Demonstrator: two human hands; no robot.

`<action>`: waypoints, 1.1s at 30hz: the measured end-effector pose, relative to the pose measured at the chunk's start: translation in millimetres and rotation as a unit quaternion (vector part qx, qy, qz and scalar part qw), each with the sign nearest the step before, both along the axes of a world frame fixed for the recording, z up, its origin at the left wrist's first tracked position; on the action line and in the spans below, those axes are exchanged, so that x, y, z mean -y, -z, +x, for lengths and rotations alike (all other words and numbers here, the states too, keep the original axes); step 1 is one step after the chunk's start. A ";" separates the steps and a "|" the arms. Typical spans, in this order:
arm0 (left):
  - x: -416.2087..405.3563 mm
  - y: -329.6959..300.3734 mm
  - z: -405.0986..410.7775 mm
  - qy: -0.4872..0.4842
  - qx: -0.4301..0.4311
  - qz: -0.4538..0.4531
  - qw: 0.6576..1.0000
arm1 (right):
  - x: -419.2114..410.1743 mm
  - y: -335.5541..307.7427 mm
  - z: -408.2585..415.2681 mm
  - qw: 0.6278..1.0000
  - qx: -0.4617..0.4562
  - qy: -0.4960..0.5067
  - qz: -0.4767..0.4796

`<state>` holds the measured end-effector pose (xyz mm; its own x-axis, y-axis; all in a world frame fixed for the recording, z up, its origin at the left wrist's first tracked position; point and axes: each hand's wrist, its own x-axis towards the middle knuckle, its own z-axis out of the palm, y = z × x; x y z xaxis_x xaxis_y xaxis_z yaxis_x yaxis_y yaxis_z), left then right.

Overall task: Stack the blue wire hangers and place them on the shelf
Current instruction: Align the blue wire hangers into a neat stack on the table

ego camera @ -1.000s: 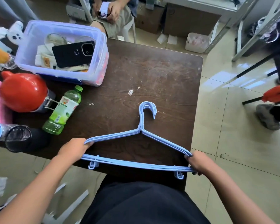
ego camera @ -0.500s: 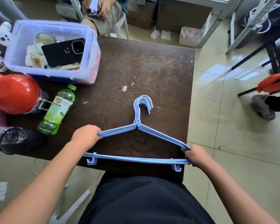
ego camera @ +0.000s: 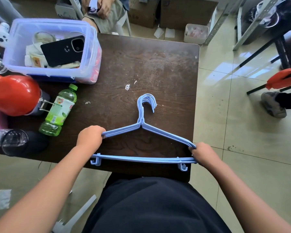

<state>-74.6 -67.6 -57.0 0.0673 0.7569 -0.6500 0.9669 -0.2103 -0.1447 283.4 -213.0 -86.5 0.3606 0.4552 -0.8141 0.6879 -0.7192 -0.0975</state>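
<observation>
The stacked blue wire hangers (ego camera: pixel 142 130) lie flat on the dark wooden worktop (ego camera: pixel 158 68) near its front edge, hooks pointing away. The left hand (ego camera: pixel 90 138) has its fingers curled round the left shoulder wires; the right hand (ego camera: pixel 204 154) grips the right corner. A green bottle (ego camera: pixel 60 111) lies to the left, beside a clear plastic bin (ego camera: pixel 91 52).

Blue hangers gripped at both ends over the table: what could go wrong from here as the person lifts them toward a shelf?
1. The blue hangers are only loosely aligned: the hooks fan apart, so one may slip out when lifted.
2. The left hand grips only the upper arm, not the bottom bars, so that corner could splay.
3. Swinging left could knock the green bottle lying close by on the table.
</observation>
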 end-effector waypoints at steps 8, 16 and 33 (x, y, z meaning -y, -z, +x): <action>3.3 -9.0 5.8 -0.010 0.003 0.012 1.000 | -6.6 -0.8 2.6 1.000 0.003 0.002 -0.024; 6.1 5.2 -3.0 -0.028 0.057 0.012 0.998 | -0.6 -7.2 0.0 1.000 -0.001 0.004 -0.012; 13.3 14.0 -13.8 -0.087 0.105 0.070 0.988 | -0.9 0.1 0.0 1.000 0.008 -0.008 -0.015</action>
<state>-88.5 -81.0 -71.0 0.0497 0.8505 -0.5236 0.9985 -0.0298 0.0462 283.5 -212.1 -86.5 0.3666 0.4370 -0.8214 0.7002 -0.7109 -0.0657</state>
